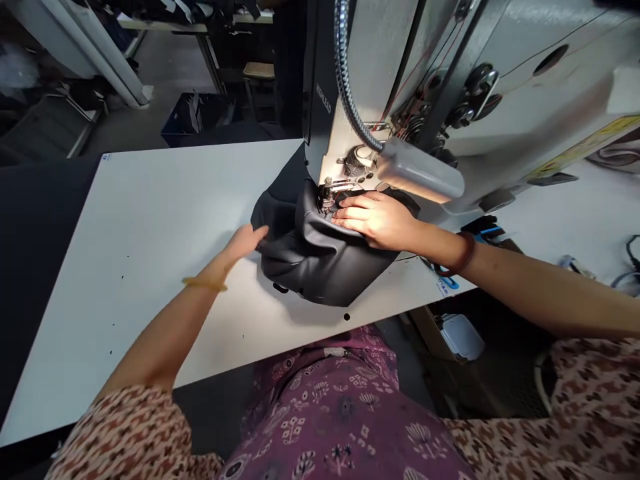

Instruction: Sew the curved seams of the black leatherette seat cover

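Note:
A bunched piece of black leather-like fabric (320,257) lies on the white sewing table (150,220), its upper edge under the presser foot (329,195) of the sewing machine (450,87). My right hand (377,217) lies flat on top of the fabric just right of the presser foot, fingers stretched toward the needle area. My left hand (246,241) rests at the fabric's left edge, fingers extended and touching the fold. A yellow band circles my left wrist, a dark bangle my right wrist.
A flexible lamp arm (350,87) with a lit lamp head (423,175) hangs above my right hand. Blue-handled scissors (445,277) lie on the table under my right forearm. Cables sit at the far right (630,267). Chairs and bins stand beyond the table.

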A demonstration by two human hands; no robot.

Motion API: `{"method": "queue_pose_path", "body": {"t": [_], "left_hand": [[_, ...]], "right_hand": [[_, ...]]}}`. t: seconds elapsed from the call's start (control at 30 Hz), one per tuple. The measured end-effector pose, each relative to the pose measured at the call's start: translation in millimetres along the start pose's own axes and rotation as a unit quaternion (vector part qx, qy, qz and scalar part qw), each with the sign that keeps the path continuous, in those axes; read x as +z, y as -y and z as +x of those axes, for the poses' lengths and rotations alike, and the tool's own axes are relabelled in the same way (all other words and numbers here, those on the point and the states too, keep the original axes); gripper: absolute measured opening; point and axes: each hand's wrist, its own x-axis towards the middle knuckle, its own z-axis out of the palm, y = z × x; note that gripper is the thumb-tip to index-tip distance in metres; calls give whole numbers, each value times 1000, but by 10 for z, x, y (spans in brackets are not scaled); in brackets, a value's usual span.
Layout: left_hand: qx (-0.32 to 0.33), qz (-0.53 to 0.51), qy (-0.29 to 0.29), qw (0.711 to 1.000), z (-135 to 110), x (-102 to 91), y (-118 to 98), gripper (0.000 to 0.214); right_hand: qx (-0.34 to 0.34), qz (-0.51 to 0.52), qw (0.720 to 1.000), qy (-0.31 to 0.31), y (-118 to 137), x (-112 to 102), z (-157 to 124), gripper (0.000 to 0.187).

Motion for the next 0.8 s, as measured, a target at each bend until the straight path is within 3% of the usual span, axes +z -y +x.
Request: {"method": "queue_pose_path", "body": {"t": [0.13, 0.2, 0.23, 0.27, 0.33, 0.4, 0.47, 0.53, 0.63, 0.8], "left_hand": [[3, 102, 76, 992, -687, -109, 255, 23], [17, 163, 86, 983, -884, -256, 199, 29], [52, 205, 63, 975, -925, -334, 106, 31], [110, 249, 28, 962, -926, -407, -25, 32], [302, 306, -75, 899, -827, -507, -359, 26], [469, 303, -116, 821, -643, -523, -693, 37], [563, 290, -117, 765, -452, -461, -921, 30], [618, 272, -98, 731, -315, -362, -998, 22], [656, 250, -77, 708, -247, -246, -911, 25], [619, 261, -96, 735, -310, -207, -791, 28]], "right_hand": [[31, 50, 998, -5, -8, -37, 76, 29], [75, 67, 994, 40, 36, -100, 173, 31], [100, 71, 990, 70, 69, -138, 228, 32], [125, 74, 984, 100, 110, -175, 281, 33], [169, 72, 972, 145, 206, -232, 360, 33], [195, 57, 967, 154, 316, -248, 376, 35], [200, 33, 969, 140, 422, -218, 325, 35], [194, 6, 973, 122, 508, -161, 243, 35], [191, -29, 977, 93, 571, -78, 146, 36], [181, -31, 980, 82, 524, -58, 132, 40]]}}
